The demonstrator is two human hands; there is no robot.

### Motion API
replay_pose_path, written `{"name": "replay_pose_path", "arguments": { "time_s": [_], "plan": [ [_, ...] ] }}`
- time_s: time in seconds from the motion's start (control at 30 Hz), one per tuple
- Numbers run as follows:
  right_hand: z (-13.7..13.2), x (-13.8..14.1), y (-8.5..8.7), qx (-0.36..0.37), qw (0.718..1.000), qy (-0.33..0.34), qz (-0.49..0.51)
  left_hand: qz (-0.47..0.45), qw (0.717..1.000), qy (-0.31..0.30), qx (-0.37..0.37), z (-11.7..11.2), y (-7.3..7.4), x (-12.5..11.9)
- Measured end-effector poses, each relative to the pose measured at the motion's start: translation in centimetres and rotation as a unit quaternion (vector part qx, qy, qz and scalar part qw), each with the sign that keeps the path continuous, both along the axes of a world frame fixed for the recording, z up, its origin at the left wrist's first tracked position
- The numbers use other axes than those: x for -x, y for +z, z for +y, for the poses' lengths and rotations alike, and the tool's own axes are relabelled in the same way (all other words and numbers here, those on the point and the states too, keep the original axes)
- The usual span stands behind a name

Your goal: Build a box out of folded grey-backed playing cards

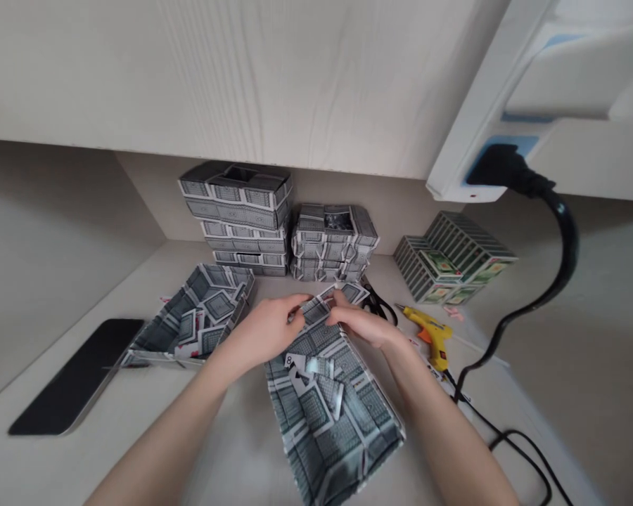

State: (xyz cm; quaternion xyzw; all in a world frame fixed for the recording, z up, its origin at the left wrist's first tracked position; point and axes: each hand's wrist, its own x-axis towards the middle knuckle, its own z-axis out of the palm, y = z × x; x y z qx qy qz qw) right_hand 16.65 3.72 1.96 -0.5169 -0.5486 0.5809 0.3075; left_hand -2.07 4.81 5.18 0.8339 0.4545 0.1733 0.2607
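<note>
So the box (372, 400) I've got going is right in front of me on the desk (232, 436), long way running away from me, walls all patched out of grey-backed playing cards. My left hand (269, 327) is pinching its far end between thumb and fingers, and my right hand (361, 320) is doing the same just beside it, thumb on the near side. Can't really tell what the tucked-under fingertips are up to. A few loose cards (316, 397) lie inside, one showing an 8.

Just left of my left hand there's an open tray (203, 281) of the same make with more loose cards in it, and left of that a black slab (79, 379) lying flat. Behind, against the back wall, two stacks of card boxes: the taller stack (237, 204) on the left, the shorter stack (335, 246) on the right.

Past my right hand: black scissors (382, 309), a yellow glue gun (430, 334), and card packs (454, 260) piled up behind it. Top right is a power strip (469, 190) with a black plug (501, 169) in it.
</note>
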Motion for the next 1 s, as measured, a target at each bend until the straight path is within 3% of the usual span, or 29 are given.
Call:
{"name": "replay_pose_path", "arguments": {
  "time_s": [0.1, 0.2, 0.27, 0.37, 0.5, 0.6, 0.67, 0.77, 0.9, 1.0],
  "plan": [
    [0.5, 0.1, -0.8, -0.067, 0.993, -0.009, -0.092, 0.111, 0.993, 0.010, -0.026, 0.2, -1.1, -0.1],
    [0.9, -0.4, -1.1, -0.120, 0.982, 0.025, -0.143, 0.150, 0.988, 0.017, -0.023, 0.4, -2.1, 0.0],
    [1.0, -1.2, -0.7, -0.152, 0.973, 0.037, -0.167, 0.156, 0.988, 0.017, -0.005, 0.5, -2.5, 0.2],
    [0.6, -2.2, 0.9, -0.190, 0.961, -0.006, -0.203, 0.153, 0.988, 0.019, 0.017, 0.8, -2.9, 0.3],
    [-1.6, -2.2, 3.7, -0.238, 0.939, -0.037, -0.246, 0.025, 0.999, 0.036, 0.023, 2.2, -4.0, -0.1],
    [-3.6, -1.5, 4.6, -0.201, 0.936, 0.043, -0.285, -0.092, 0.994, 0.051, 0.039, 3.2, -5.2, -0.7],
    [-4.4, -1.2, 4.3, -0.160, 0.924, 0.088, -0.335, -0.128, 0.988, 0.070, 0.051, 3.5, -5.9, -1.0],
    [-4.1, -1.4, 3.0, -0.123, 0.896, 0.073, -0.420, -0.164, 0.979, 0.094, 0.073, 3.5, -6.4, -1.4],
    [-1.9, -2.4, 1.7, -0.170, 0.891, 0.056, -0.417, -0.218, 0.963, 0.141, 0.078, 3.3, -7.3, -2.0],
    [-0.8, -2.9, 1.4, -0.181, 0.894, 0.064, -0.404, -0.310, 0.930, 0.154, 0.120, 3.0, -8.4, -2.5]
  ]
}}
